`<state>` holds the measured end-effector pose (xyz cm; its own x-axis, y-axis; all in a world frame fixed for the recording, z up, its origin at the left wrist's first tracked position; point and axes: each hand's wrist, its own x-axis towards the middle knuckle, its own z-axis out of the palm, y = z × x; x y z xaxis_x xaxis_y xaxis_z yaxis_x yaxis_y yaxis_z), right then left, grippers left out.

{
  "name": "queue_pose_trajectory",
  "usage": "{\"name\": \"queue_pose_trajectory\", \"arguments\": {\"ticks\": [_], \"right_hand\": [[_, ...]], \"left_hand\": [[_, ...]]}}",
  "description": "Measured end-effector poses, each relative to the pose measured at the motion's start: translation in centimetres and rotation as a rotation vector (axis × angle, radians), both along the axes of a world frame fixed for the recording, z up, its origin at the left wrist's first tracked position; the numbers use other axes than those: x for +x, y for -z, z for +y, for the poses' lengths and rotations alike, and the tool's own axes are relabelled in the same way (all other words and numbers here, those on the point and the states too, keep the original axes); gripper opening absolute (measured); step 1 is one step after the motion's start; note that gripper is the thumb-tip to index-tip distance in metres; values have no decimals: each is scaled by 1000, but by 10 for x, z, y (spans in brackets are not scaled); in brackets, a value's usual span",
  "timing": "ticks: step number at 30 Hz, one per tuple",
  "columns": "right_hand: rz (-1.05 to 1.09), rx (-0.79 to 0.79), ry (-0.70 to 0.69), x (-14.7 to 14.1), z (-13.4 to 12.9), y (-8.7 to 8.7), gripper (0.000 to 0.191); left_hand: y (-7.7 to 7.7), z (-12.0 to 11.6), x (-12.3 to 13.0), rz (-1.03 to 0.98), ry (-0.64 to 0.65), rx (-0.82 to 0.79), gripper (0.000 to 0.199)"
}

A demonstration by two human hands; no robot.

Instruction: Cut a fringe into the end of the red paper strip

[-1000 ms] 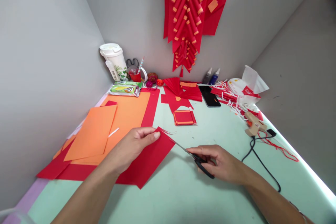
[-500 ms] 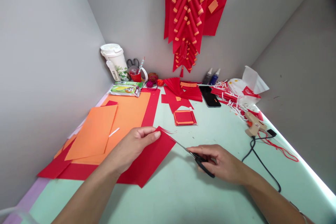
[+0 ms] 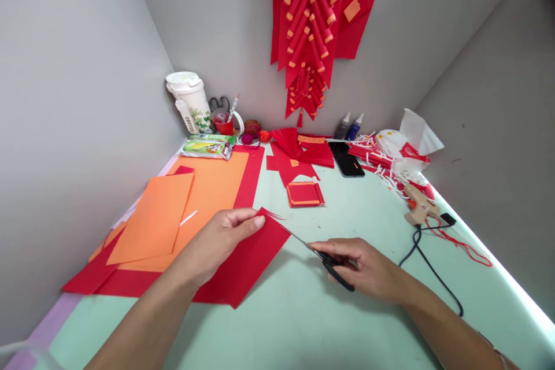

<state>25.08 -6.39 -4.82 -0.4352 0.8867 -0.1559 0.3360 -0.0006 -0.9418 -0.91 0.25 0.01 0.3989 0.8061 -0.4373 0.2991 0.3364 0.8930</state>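
Note:
My left hand (image 3: 232, 237) pinches a sheet of red paper (image 3: 255, 260) near its upper corner, thumb on top. Several thin slivers, cut but still attached near the thumb, fan out along the sheet's top edge. Around the black handles of a pair of scissors (image 3: 332, 266) my right hand (image 3: 364, 269) is closed. The blades point up and left and lie at the paper's upper right edge. Beyond the sheet rests a small stack of red and orange paper pieces (image 3: 304, 194).
Orange sheets (image 3: 151, 217) lie over larger red paper at left. A phone (image 3: 347, 159), shredded paper strips (image 3: 381, 167) and a glue gun (image 3: 420, 205) with a black cord are on the right. A white cup (image 3: 188, 101) stands at the back left; red paper firecrackers (image 3: 310, 17) hang on the wall.
Almost nothing differs. Both hands, the paper and the scissors keep nearly the same position.

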Motion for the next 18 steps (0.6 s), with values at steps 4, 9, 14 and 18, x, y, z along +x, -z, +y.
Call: {"name": "queue_pose_trajectory", "arguments": {"ticks": [4,9,14,18], "right_hand": [[15,-7,-5,0,0,0,50],[25,-22,-13,1,0,1,52],[9,-13,-13,1,0,1,51],[-19,10,-17,0,0,-2,51]], "left_hand": [[-1,0,1,-6,-10,9,28],[-3,-1,2,5,-19,13,32],[-3,0,2,29,-10,16,35],[-4,0,3,68,29,-5,37]]}}
